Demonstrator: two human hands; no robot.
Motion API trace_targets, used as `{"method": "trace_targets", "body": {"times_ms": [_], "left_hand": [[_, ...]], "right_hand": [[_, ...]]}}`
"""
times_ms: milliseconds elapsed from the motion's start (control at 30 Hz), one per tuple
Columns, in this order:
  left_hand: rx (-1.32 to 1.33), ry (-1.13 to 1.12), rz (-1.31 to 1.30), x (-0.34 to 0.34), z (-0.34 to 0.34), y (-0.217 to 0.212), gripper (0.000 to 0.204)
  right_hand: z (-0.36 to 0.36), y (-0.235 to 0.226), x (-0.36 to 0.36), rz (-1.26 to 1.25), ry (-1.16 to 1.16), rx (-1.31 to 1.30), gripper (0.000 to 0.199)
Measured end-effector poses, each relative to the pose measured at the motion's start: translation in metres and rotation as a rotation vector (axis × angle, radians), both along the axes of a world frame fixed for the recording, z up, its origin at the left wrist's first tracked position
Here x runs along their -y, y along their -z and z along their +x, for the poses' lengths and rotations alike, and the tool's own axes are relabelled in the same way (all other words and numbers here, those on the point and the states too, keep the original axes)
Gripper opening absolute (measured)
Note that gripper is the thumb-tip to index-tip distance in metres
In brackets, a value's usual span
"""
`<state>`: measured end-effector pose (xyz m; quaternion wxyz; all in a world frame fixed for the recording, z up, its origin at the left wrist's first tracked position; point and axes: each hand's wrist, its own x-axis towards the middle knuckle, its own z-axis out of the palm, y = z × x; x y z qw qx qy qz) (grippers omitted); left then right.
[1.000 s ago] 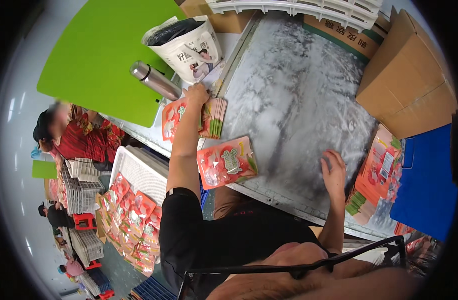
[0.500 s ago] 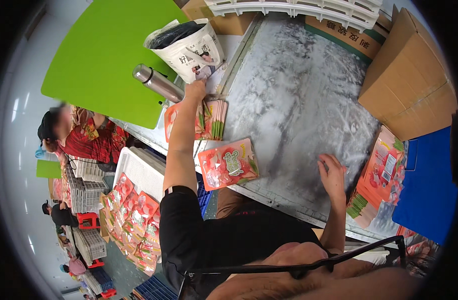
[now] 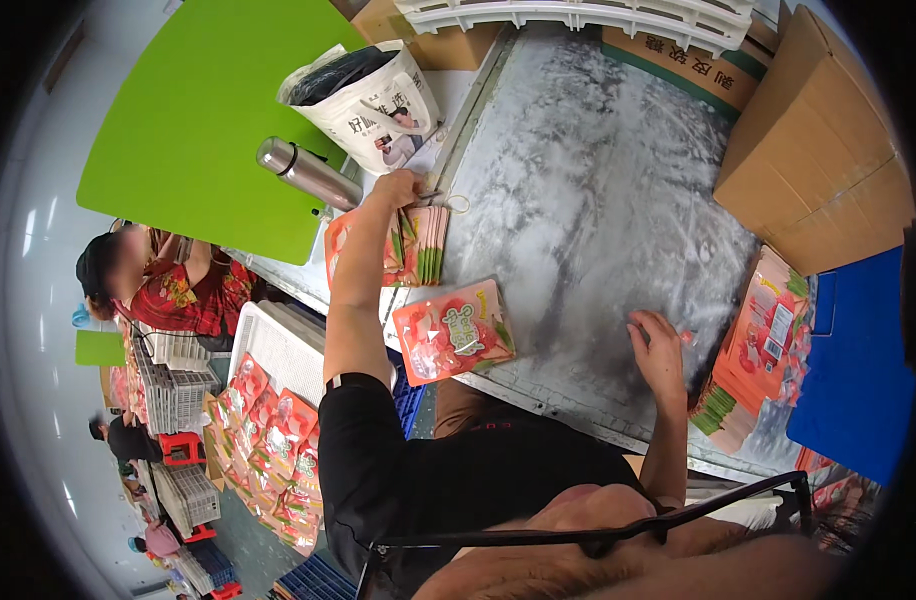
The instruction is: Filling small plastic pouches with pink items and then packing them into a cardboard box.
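A dark liner is held in the white bag point(image 3: 378, 105). Beside it, the left hand point(image 3: 396, 187) is laid on the pouch stack point(image 3: 403, 245), its fingers hidden. The right hand point(image 3: 658, 345) is rested on the counter point(image 3: 598, 200), fingers spread.

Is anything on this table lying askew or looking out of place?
Only the single red pouch: it lies tilted at the near table edge, apart from both stacks. The steel flask lies on its side.

A single head-worn fisheye view looks steeply down from above the person's own shoulders onto a grey worktable point(image 3: 618, 200), close enough that both forearms reach in from the lower edge. Straight edges bow near the dark round rim. No second view shares the scene.
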<state>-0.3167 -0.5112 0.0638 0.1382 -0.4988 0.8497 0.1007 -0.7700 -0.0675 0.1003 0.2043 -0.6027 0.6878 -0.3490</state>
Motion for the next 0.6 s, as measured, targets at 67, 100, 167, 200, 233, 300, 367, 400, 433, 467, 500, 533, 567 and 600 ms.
{"method": "trace_targets", "body": {"times_ms": [67, 100, 167, 200, 233, 300, 367, 400, 433, 467, 500, 533, 567, 600], "left_hand": [[-0.080, 0.044, -0.131, 0.011, 0.020, -0.004, 0.024], [-0.103, 0.011, -0.240, 0.008, -0.008, -0.010, 0.023], [-0.435, 0.071, -0.442, -0.013, -0.038, -0.032, 0.015], [-0.583, 0.126, -0.483, -0.020, -0.050, -0.039, 0.012], [-0.744, 0.122, -0.481, -0.032, -0.067, -0.045, 0.010], [-0.963, 0.005, -0.224, -0.074, -0.133, -0.082, 0.010], [-1.084, 0.086, -0.034, -0.117, -0.194, -0.111, 0.010], [-1.156, 0.175, 0.035, -0.134, -0.224, -0.114, 0.012], [-1.227, 0.270, 0.112, -0.150, -0.257, -0.117, 0.013], [-1.252, 0.334, 0.185, -0.164, -0.286, -0.119, 0.013], [-1.274, 0.393, 0.250, -0.177, -0.311, -0.121, 0.014], [-1.252, 0.439, 0.285, -0.193, -0.335, -0.133, 0.015], [-1.224, 0.488, 0.323, -0.208, -0.355, -0.150, 0.017], [-1.244, 0.510, 0.291, -0.218, -0.381, -0.161, 0.020]], "right_hand": [[0.002, 0.004, 0.003, -0.016, -0.050, 0.012, 0.020], [0.000, 0.009, 0.001, -0.006, -0.034, -0.015, 0.020], [-0.006, 0.008, 0.003, -0.030, -0.036, -0.005, 0.020], [-0.005, 0.003, 0.009, -0.060, -0.049, 0.044, 0.020], [-0.004, -0.007, 0.017, -0.066, -0.045, 0.092, 0.022], [-0.004, -0.026, 0.036, -0.173, -0.018, 0.091, 0.030], [-0.007, -0.049, 0.060, -0.309, 0.018, 0.040, 0.040], [-0.009, -0.063, 0.071, -0.349, 0.047, 0.042, 0.044], [-0.013, -0.070, 0.078, -0.348, 0.048, 0.135, 0.044], [-0.018, -0.074, 0.087, -0.349, 0.038, 0.232, 0.044], [-0.025, -0.076, 0.095, -0.351, 0.015, 0.329, 0.045], [-0.036, -0.078, 0.097, -0.268, 0.021, 0.441, 0.044], [-0.050, -0.080, 0.094, -0.184, 0.031, 0.556, 0.044], [-0.070, -0.077, 0.084, -0.100, 0.062, 0.674, 0.043]]}}
